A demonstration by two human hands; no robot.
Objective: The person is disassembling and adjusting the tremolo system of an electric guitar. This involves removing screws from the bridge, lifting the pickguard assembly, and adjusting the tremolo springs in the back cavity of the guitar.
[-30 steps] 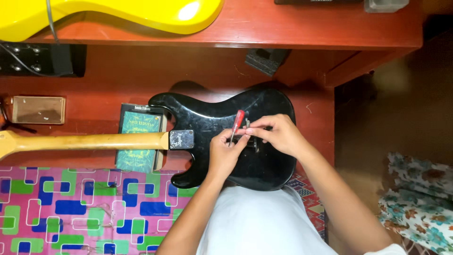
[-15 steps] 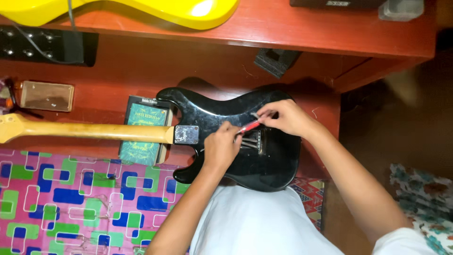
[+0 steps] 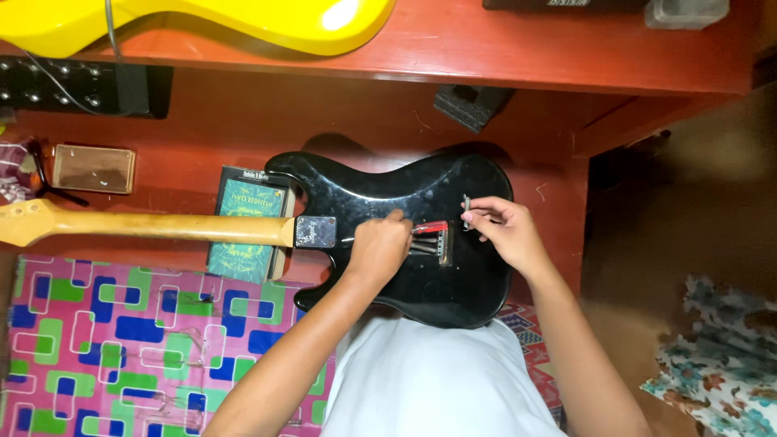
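- The black guitar body (image 3: 421, 235) lay face down on the red wooden desk (image 3: 518, 57), its back turned up toward the person, likely so the open spring cavity could be reached from above
- The left hand (image 3: 379, 247) was closed around a red-handled screwdriver (image 3: 429, 228), knuckles up, resting over the middle of the guitar's back; the tool lay nearly flat along the body, pointing toward the neck end, as if lined up with a screw inside the cavity
- The right hand (image 3: 502, 231) sat just to the right of the left one, fingertips pinched on a small grey metal piece (image 3: 466, 212) near the edge of the cavity; what the piece was could not be told
- Between the two hands the dark springs (image 3: 425, 247) showed in the opening, partly hidden by the left hand
- Left of the left hand, the pale wooden neck (image 3: 154, 226) ran outward from a metal neck plate (image 3: 316, 231), resting across a green book (image 3: 247, 231) that seemed to prop it level
- Farther left sat a small brown box (image 3: 93, 168); a bright patterned cloth (image 3: 129, 348) covered the surface nearer the person on that side
- Beyond both hands, a yellow guitar (image 3: 202, 20) lay on the upper shelf, well apart from the work
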